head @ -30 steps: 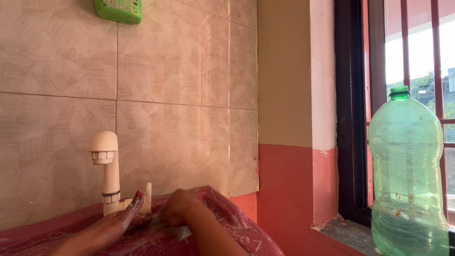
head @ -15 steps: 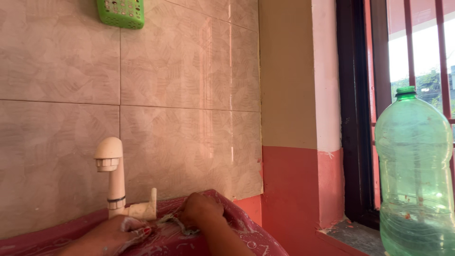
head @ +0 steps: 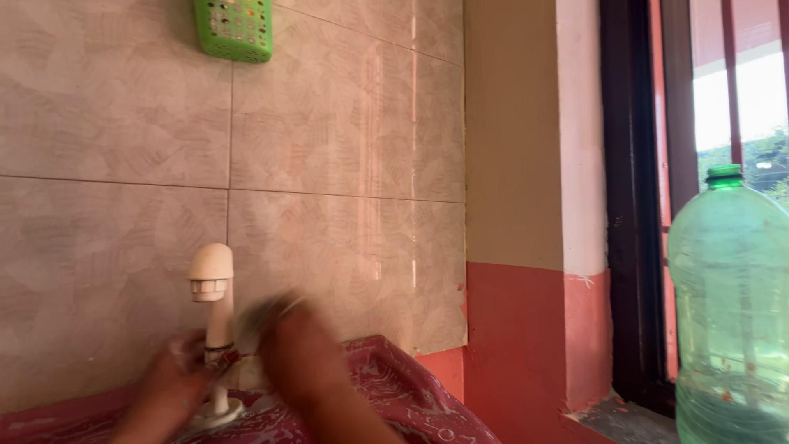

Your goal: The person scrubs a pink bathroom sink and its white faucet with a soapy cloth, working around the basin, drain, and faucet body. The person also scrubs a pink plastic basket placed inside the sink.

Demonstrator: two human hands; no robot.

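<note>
A cream plastic tap (head: pixel 212 284) stands upright on the back rim of a dark red basin (head: pixel 394 386) covered in soap suds. My left hand (head: pixel 177 374) wraps around the tap's stem low down. My right hand (head: pixel 300 349), blurred with motion, presses a greyish scrubbing pad (head: pixel 261 316) against the right side of the stem. The tap's side lever is hidden behind my right hand.
A green plastic basket (head: pixel 234 29) hangs on the beige tiled wall above. A large green water bottle (head: pixel 731 312) stands on the window sill (head: pixel 616 415) at the right, next to a dark window frame with red bars.
Both hands have risen from the soapy basin rim to the tap stem; my right hand moved left with the pad. The view has shifted slightly right and down.
</note>
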